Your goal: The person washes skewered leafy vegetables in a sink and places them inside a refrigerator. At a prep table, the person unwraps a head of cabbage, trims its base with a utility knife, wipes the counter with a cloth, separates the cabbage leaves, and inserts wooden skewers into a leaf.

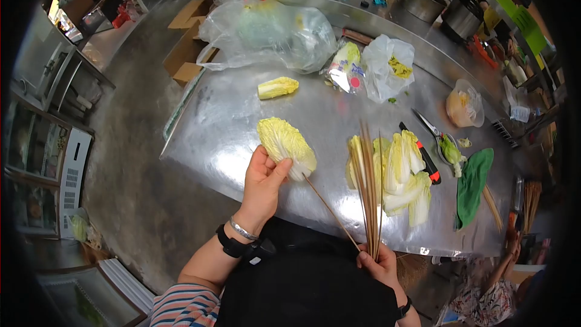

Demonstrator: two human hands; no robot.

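Observation:
My left hand point(261, 181) pinches a yellow-green napa cabbage leaf point(284, 142) between thumb and fingers, above the steel table. In my right hand point(381, 266) is a bundle of long thin wooden skewers point(368, 206), standing nearly upright. One single skewer point(331, 209) slants from that hand to the white stem end of the leaf; I cannot tell how deep its tip goes. Behind the bundle lies a pile of cabbage leaves point(402, 175), partly hidden by the skewers. A small cabbage heart point(278, 88) rests farther back on the table.
A large plastic bag point(272, 39) and a wrapped cabbage point(347, 66) stand at the back. Right of the leaf pile are a black-and-red handled tool point(425, 160), scissors point(427, 122), a green cloth point(474, 188) and a plastic tub point(465, 105). Another person point(484, 297) is at lower right.

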